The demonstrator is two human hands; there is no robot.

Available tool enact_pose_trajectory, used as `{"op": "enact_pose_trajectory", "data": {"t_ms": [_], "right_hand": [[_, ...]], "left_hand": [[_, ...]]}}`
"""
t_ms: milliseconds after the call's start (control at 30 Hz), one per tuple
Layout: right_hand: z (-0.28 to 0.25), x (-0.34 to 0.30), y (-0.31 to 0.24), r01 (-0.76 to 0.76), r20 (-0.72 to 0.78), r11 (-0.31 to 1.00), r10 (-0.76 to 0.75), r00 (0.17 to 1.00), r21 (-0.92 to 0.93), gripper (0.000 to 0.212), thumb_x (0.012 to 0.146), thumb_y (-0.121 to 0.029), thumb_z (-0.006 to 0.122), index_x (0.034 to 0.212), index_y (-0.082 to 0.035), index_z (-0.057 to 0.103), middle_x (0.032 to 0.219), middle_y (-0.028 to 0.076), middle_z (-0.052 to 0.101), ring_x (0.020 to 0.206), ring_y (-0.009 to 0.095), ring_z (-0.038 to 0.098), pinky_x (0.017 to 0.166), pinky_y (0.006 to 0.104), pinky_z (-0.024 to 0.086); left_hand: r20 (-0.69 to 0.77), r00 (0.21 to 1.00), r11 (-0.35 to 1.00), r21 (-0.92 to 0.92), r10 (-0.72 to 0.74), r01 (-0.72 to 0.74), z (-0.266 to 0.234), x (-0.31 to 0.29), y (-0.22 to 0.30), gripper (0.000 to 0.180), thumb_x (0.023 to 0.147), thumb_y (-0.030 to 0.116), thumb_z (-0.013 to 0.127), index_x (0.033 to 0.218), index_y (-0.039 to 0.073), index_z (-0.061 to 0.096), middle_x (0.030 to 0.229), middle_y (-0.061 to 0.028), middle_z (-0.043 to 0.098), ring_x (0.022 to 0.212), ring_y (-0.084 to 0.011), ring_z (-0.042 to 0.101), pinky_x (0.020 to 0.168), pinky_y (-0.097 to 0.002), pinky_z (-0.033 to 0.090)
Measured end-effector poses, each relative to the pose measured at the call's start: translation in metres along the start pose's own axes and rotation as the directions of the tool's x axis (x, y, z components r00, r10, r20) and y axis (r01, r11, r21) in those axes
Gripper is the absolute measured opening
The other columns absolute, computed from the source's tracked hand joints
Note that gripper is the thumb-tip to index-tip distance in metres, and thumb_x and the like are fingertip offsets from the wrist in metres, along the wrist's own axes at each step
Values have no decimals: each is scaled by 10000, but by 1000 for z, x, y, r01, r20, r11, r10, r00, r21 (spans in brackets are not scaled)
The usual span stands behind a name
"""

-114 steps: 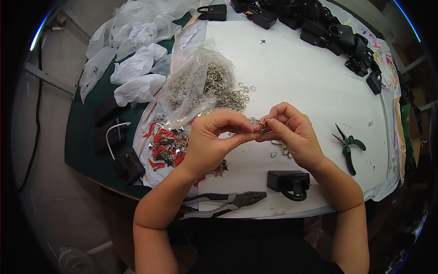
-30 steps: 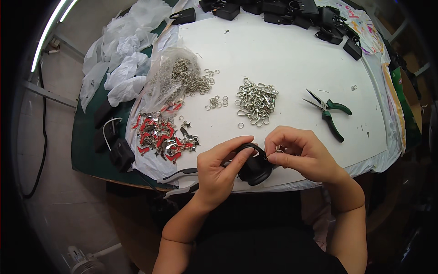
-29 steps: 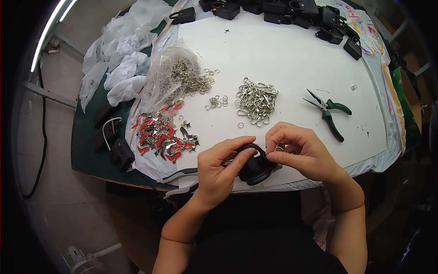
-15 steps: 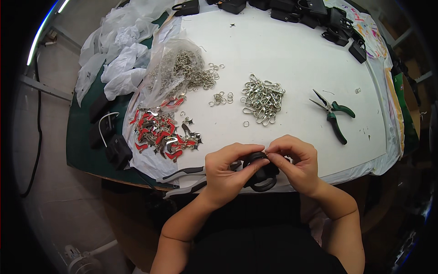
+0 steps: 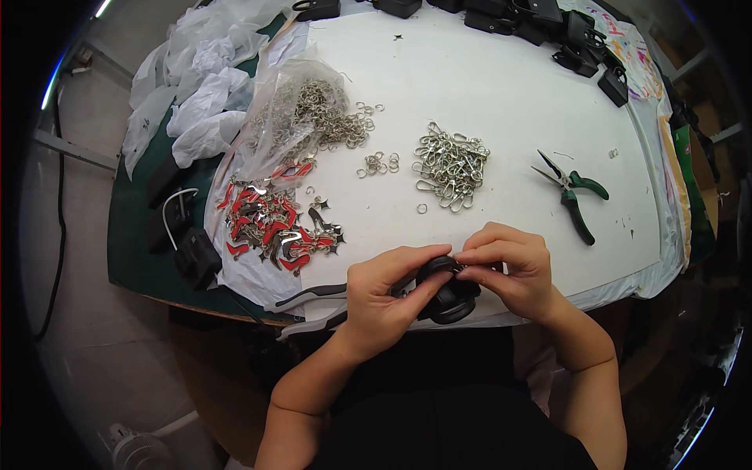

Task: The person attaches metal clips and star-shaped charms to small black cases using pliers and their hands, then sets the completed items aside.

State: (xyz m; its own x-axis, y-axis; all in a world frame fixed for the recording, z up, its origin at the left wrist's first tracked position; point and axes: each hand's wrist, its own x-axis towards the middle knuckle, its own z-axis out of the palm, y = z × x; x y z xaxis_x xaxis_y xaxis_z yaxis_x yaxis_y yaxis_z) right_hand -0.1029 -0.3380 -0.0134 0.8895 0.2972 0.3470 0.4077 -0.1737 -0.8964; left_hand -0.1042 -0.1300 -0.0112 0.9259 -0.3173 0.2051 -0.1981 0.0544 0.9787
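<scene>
Near the desk's front edge (image 5: pixel 149 289), left hand (image 5: pixel 385 294) grasps black case (image 5: pixel 453 304), right hand (image 5: pixel 517 266) pinches small, mostly hidden part (image 5: pixel 458 266); steadying the case likely helps

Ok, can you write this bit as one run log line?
left hand: holds small black bag | right hand: at bag's upper edge, pinched thing unclear | nearby: metal clip pile, green-handled pliers, red charms

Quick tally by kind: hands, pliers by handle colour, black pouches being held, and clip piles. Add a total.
Hands, the left hand and right hand: 2
Green-handled pliers: 1
Gray-handled pliers, partly hidden: 1
Held black pouch: 1
Silver clip pile: 1
Total: 6
</scene>
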Motion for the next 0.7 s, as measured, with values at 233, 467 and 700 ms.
{"op": "enact_pose_trajectory", "data": {"t_ms": [233, 467, 700], "right_hand": [[6, -4, -1, -94, -17, 983, 97, 995, 161, 171, 797, 8, 771, 963, -10, 733, 889, 75, 678, 678, 78, 591, 553, 206, 443], [12, -8, -8, -64, -74, 991, 72, 995, 114, 157, 757, 92, 761, 896, 42, 710, 887, 122, 657, 738, 140, 610, 614, 240, 485], [7, -8, -6, -49, -68, 982, 62, 996, 183, 188, 782, 32, 777, 961, 4, 728, 894, 85, 671, 711, 79, 586, 578, 206, 447]], "left_hand": [[-34, 999, 997, 74, 26, -24, 1, 0, 2, 280, 815, -93, 705, 1090, -42, 693, 945, -113, 713, 836, -137, 677, 743, -242, 534], [-47, 978, 961, 205, 202, -188, 4, -2, 2, 289, 762, -122, 721, 1037, -35, 707, 869, -128, 712, 755, -164, 673, 662, -243, 515], [14, 962, 934, 236, 273, -269, 4, 0, 2, 310, 737, -125, 738, 1030, -28, 704, 847, -141, 708, 738, -182, 679, 647, -256, 524]]}}
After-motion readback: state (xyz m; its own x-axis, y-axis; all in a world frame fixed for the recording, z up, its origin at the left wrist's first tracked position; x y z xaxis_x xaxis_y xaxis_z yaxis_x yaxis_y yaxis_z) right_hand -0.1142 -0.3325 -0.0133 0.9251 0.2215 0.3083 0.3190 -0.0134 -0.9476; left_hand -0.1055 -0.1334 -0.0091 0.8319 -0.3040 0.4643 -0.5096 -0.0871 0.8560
